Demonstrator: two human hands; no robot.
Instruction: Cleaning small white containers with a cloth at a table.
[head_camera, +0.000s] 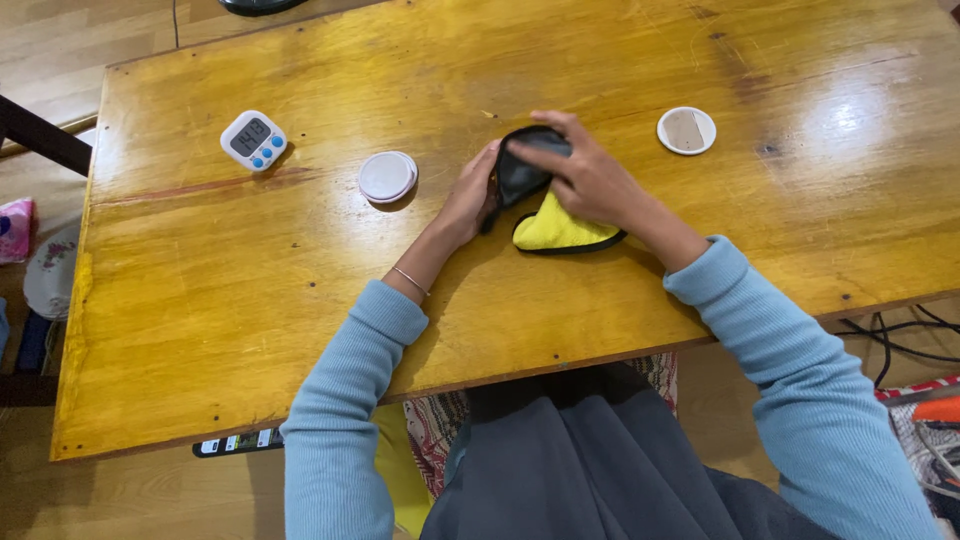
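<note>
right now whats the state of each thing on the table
cloth: yellow and dark grey, partly folded, flat end on the table, grey end lifted
left hand: pinching the cloth's grey edge
right hand: fingers curled over the grey end, gripping it
timer: face up, display on
round lid: lying flat, untouched
round disc: lying flat, brown centre up, untouched
table: bare wood, glossy

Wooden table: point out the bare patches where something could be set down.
The table is bare along its near left, below the timer and pink disc, and on the right beyond the white disc. It is crowded at the centre, where both hands hold the yellow-and-black cloth.
</note>
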